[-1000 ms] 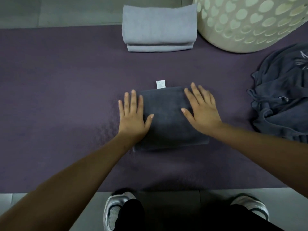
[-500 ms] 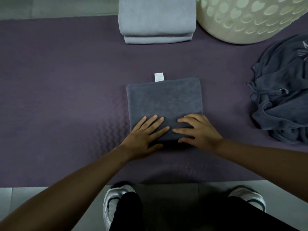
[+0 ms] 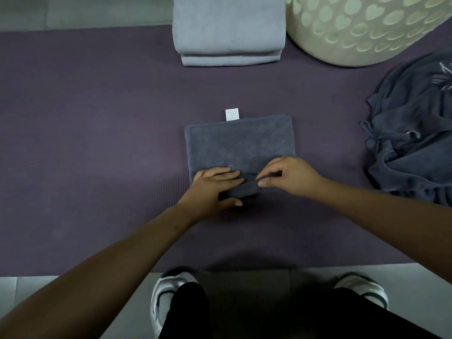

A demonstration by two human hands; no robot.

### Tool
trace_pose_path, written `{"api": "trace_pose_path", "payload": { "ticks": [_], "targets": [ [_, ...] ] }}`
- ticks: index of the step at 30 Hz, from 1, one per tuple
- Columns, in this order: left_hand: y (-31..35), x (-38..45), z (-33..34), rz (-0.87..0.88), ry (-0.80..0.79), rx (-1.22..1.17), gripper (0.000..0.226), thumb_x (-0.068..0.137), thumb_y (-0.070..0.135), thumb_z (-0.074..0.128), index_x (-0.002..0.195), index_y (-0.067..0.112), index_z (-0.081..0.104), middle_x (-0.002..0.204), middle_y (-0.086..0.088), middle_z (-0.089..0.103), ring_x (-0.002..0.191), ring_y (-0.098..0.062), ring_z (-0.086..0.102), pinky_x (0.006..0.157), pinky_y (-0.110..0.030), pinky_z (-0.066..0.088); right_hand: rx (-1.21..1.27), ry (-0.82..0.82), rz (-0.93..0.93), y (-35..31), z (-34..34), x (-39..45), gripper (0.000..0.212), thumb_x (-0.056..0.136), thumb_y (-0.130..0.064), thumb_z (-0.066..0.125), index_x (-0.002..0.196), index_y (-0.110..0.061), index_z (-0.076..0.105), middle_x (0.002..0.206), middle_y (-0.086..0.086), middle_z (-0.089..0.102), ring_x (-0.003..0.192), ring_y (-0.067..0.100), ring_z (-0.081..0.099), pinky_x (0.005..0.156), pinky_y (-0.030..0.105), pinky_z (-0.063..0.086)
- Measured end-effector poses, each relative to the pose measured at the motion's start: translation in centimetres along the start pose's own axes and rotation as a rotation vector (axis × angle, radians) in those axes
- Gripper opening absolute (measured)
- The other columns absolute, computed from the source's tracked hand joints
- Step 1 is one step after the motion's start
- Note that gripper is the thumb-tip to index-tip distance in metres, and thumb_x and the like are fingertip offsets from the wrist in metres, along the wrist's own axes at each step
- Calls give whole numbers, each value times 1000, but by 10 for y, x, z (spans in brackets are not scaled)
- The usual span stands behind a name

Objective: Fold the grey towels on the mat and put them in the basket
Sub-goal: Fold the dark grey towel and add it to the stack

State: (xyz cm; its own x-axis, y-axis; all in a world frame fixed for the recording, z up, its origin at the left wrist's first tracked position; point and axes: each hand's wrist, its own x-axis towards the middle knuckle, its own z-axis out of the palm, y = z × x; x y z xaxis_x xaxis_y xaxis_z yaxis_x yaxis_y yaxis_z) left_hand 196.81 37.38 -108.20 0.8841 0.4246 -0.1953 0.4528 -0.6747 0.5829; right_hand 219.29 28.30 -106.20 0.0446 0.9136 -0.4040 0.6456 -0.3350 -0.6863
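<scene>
- Two hands work the near edge of one dark grey towel (image 3: 238, 140), which lies folded into a rectangle at the middle of the purple mat (image 3: 85, 133), its white label (image 3: 231, 114) sticking out past the far edge.
- The left hand (image 3: 212, 187) has its fingers laid over the towel's near-left edge and its thumb tucked under, so its grip holds the cloth there, by my reading.
- The right hand (image 3: 288, 176) pinches a raised bit of the near edge between thumb and fingertips; its grip is narrow and closed on the towel.
- The cloth bunches and rolls where it is pinched, so I judge it soft, light and limp, with a nap that should not slip.
- Best hold, in my view: both near corners, spread wide, so the layers lift together; a pinch in the middle will likely let the sides sag.
- Further off, a folded light grey towel (image 3: 228, 33) sits at the mat's far edge, just beside the cream basket (image 3: 354, 30) with heart-shaped holes.
- At the right edge lies a crumpled dark grey cloth (image 3: 413, 143), not yet folded; whether it is a towel I cannot tell.
</scene>
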Motion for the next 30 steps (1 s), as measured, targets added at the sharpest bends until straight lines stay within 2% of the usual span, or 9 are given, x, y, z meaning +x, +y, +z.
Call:
{"api": "trace_pose_path", "payload": {
  "ticks": [4, 7, 10, 14, 18, 21, 24, 26, 30],
  "targets": [
    [2, 18, -28, -31, -143, -66, 42, 90, 44, 59, 126, 23, 62, 129, 8, 61, 124, -9, 50, 103, -16, 28, 135, -136, 123, -6, -17, 10, 17, 78, -27, 75, 95, -24, 75, 81, -25, 64, 75, -17, 56, 70, 0, 38],
    [10, 29, -46, -152, -258, -116, 28, 93, 38, 56, 113, 23, 68, 105, 10, 68, 100, -10, 59, 83, -24, 42, 17, -99, 46, -12, -23, 5, 34, 75, -46, 73, 104, -30, 71, 92, -26, 63, 93, -8, 58, 82, 7, 39],
    [9, 38, -61, -271, -370, -211, 29, 94, 39, 53, 103, 17, 69, 99, 2, 68, 94, -15, 61, 83, -29, 45, -236, -64, -85, -10, -22, -4, 65, 63, -64, 71, 120, -36, 62, 113, -25, 56, 107, 0, 48, 94, 20, 38],
    [9, 47, -79, -316, -473, -295, 26, 93, 41, 54, 96, 20, 68, 94, 4, 68, 85, -4, 60, 77, -20, 45, -111, -60, 11, -16, -36, -1, 28, 78, -43, 71, 100, -27, 69, 89, -17, 64, 88, 5, 59, 75, 18, 42],
    [3, 39, -94, -325, -536, -380, 24, 84, 43, 65, 107, 37, 62, 100, 25, 64, 96, 9, 56, 85, -13, 40, -37, -234, 66, -23, -62, 14, 7, 82, -38, 69, 80, -33, 64, 74, -17, 62, 66, -10, 55, 63, 7, 39],
    [-5, 27, -98, -372, -575, -354, 16, 77, 42, 73, 89, 38, 63, 88, 19, 66, 90, -2, 61, 82, -22, 47, 47, -358, 133, -23, -70, 18, 9, 81, -41, 68, 80, -32, 68, 73, -18, 66, 66, -10, 58, 62, 5, 42],
    [-7, 23, -99, -406, -631, -336, 28, 81, 45, 69, 102, 28, 67, 102, 13, 68, 101, -6, 61, 94, -25, 46, 192, -478, 172, -20, -64, 17, 14, 80, -38, 67, 83, -25, 70, 78, -13, 69, 73, -1, 63, 66, 13, 47],
    [-9, 25, -96, -460, -663, -397, 39, 83, 49, 66, 113, 25, 66, 115, 13, 65, 112, -5, 56, 103, -25, 40, 282, -502, 225, -16, -58, 14, 18, 79, -36, 65, 86, -20, 70, 82, -8, 70, 75, 3, 64, 69, 15, 50],
    [-12, 37, -84, -674, -670, -722, 23, 88, 28, 64, 110, 22, 63, 119, 7, 65, 118, -11, 55, 102, -26, 40, 224, -416, 240, -7, -54, 8, 41, 67, -61, 61, 83, -24, 69, 75, -16, 63, 74, -1, 56, 75, 20, 44]
  ]
}}
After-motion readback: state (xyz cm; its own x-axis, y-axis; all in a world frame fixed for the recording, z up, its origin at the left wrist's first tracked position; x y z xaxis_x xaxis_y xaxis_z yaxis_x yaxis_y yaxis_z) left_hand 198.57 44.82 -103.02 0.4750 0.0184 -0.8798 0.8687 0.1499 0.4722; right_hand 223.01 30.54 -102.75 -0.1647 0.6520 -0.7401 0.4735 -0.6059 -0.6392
